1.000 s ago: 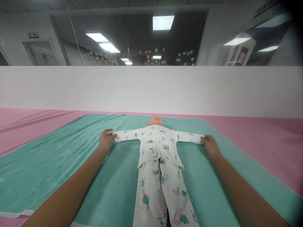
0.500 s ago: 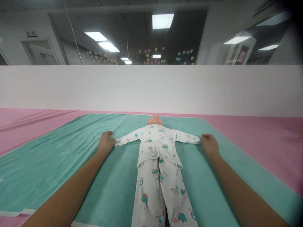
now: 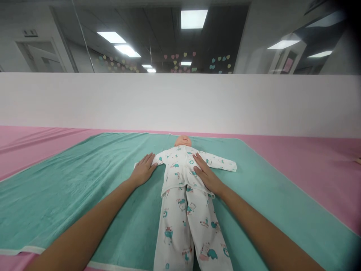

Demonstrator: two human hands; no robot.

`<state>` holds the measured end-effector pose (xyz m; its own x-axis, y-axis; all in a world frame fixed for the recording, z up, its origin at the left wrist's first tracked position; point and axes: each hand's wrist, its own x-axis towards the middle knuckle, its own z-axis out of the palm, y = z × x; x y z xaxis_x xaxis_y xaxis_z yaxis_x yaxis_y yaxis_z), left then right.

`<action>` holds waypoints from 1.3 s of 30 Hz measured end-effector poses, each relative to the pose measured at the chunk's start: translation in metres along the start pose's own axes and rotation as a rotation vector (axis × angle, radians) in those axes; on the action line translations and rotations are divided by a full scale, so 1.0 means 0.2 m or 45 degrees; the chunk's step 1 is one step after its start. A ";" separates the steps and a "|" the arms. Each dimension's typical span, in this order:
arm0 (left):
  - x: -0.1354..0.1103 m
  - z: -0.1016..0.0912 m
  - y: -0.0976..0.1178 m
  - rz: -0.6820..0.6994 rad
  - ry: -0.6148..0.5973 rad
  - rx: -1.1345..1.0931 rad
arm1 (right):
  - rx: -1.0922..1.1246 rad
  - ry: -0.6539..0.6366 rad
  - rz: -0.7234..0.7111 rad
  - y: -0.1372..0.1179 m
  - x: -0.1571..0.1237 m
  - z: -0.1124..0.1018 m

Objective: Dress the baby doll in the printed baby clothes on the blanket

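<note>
A baby doll (image 3: 183,140) lies on its back, head at the far end, arms spread to both sides. It wears a white printed pajama top (image 3: 176,171) and matching white pajama pants (image 3: 170,226). My left hand (image 3: 143,169) rests flat, fingers stretched, over the sleeve on the left and hides part of it. On the right side of the top's front lies my right hand (image 3: 207,176), with its fingers extended and apart. The sleeve on the right (image 3: 222,163) lies stretched out on the blanket, untouched. Neither hand grips anything.
A green blanket (image 3: 107,210) lies under the doll, over a pink sheet (image 3: 304,162). Behind stands a low white wall (image 3: 180,101) with a dark glass pane (image 3: 169,37) above it. At the far right edge, a small part of what may be a hand (image 3: 358,160) shows.
Both hands have moved inward from the sleeve ends: my left hand onto the left sleeve, my right hand onto the top's front. Their fingers have straightened out. The view has shifted slightly.
</note>
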<state>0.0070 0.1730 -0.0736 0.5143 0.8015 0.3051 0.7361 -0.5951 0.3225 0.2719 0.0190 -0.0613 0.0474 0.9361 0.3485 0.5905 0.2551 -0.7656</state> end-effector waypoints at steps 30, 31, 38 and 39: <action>-1.18 -0.07 0.73 0.723 0.424 -0.045 | -0.656 0.140 -0.556 -0.44 -0.97 0.16; -1.18 -0.09 0.75 0.708 0.466 -0.030 | -0.626 0.201 -0.593 -0.45 -0.96 0.16; -1.20 -0.21 0.86 0.691 0.560 0.102 | -0.556 0.339 -1.007 -0.54 -0.91 0.11; -1.21 -0.21 0.85 0.700 0.560 0.128 | -0.564 0.348 -1.049 -0.54 -0.92 0.11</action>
<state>-0.0102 -0.1256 -0.0555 0.6130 0.2758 0.7403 0.4688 -0.8813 -0.0598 0.1809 -0.1752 -0.0541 -0.3641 0.4022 0.8400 0.7691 0.6385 0.0276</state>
